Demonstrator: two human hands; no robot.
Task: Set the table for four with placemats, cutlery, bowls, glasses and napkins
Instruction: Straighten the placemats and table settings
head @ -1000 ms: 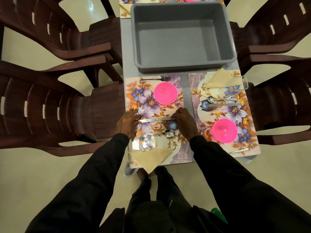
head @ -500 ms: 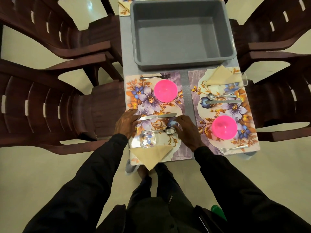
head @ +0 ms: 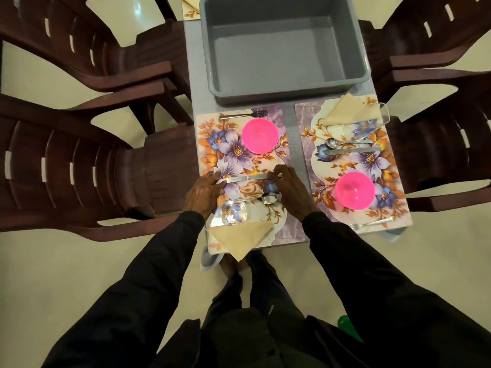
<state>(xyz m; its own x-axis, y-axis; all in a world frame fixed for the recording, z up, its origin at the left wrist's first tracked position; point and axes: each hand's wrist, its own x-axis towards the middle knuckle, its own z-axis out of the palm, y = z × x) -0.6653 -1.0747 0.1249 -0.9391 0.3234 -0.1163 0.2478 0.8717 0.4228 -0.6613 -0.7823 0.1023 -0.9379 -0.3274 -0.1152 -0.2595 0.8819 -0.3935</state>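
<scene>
Knife [head: 247,178] lies crosswise on the near-left placemat [head: 210,144], between the pink bowl [head: 259,135] and the spoon [head: 265,199]. The left hand [head: 204,192] has near-straight fingers touching its handle end. The right hand [head: 291,189] bends its fingers over the blade end; I cannot tell whether it pinches or presses. A glass [head: 233,212] and a napkin [head: 240,239] sit nearer, the napkin's point overhanging the worktop [head: 292,134] edge. A grey tub [head: 284,49] fills the far side, and chairs [head: 79,166] crowd both flanks. Half a second ago the right hand was lower, beside the spoon.
</scene>
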